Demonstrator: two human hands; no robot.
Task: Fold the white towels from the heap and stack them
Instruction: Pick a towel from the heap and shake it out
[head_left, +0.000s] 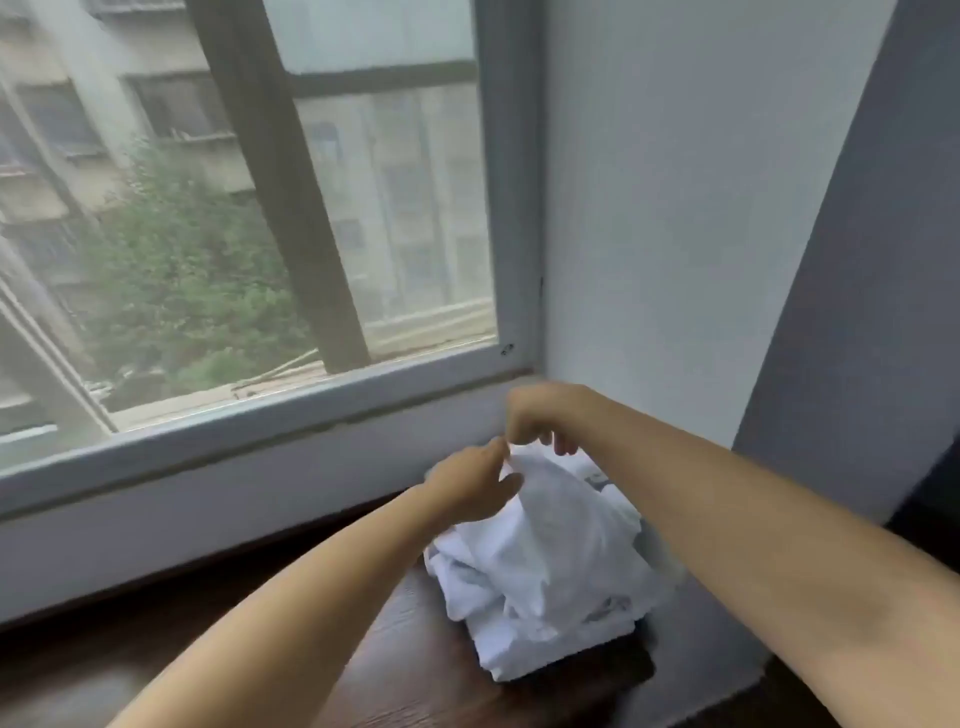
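Hidden / blurred bits
R hand (540, 415) motion-blurred, fingertips smeared, grip on heap (540, 561) unclear. R forearm covers heap's right side; L hand (475, 480) hides its far-left edge. Both arms cut off at bottom edge. Table (415, 670) cropped at bottom.

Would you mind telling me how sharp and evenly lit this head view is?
Head view: soft all over; the right hand is motion-blurred above the towel heap, the left hand slightly crisper. Hazy daylight through the window washes out the buildings; wide-angle distortion tilts the frame; the dark table lacks detail.
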